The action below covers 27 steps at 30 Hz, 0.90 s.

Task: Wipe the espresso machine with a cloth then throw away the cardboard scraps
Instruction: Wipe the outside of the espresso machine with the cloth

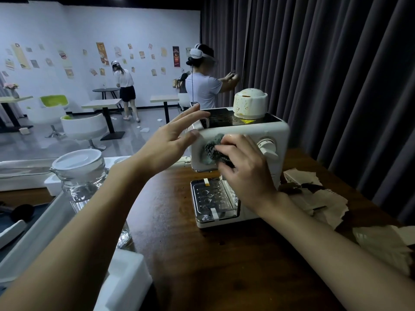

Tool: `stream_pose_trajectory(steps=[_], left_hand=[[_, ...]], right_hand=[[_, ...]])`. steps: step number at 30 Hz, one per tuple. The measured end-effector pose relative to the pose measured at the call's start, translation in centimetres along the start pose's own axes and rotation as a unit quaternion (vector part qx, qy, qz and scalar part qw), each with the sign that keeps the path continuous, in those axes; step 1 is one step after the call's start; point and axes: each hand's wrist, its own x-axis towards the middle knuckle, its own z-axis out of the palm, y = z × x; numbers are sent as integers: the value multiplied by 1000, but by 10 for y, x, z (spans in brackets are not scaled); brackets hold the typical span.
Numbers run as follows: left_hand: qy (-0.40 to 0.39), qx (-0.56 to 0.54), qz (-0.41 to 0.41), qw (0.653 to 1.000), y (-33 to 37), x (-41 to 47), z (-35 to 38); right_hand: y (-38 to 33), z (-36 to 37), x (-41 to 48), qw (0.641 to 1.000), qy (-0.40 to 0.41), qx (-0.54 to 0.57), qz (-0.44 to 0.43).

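Note:
A white espresso machine (278, 133) stands on the wooden table (235, 261), with a dark top plate, a stained white lid and a metal drip tray. My right hand (244, 169) grips a grey-green cloth (214, 145) and presses it against the machine's front panel, left of the dial. My left hand (170, 142) is open with straight spread fingers at the machine's upper left corner, thumb touching the front edge. Torn cardboard scraps (323, 198) lie on the table to the machine's right, reaching toward the near right edge.
A glass jar with a white lid (78, 173) stands left of the machine, beside white foam blocks (128, 281) and a tray. Dark curtains hang behind. Two people with headsets stand among café tables and chairs in the back.

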Motion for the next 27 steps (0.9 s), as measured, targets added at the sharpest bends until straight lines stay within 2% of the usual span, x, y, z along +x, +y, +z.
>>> stream_pose_trajectory(steps=[9, 15, 19, 27], left_hand=[[11, 7, 20, 1000, -1, -1, 4], [11, 10, 20, 1000, 1, 0, 3], [14, 6, 18, 1000, 3, -1, 4], [20, 13, 14, 1000, 5, -1, 5]], right_hand=[[2, -4, -8, 997, -70, 13, -13], [4, -17, 12, 998, 1, 27, 54], [4, -15, 6, 998, 0, 24, 62], [10, -9, -21, 997, -75, -3, 12]])
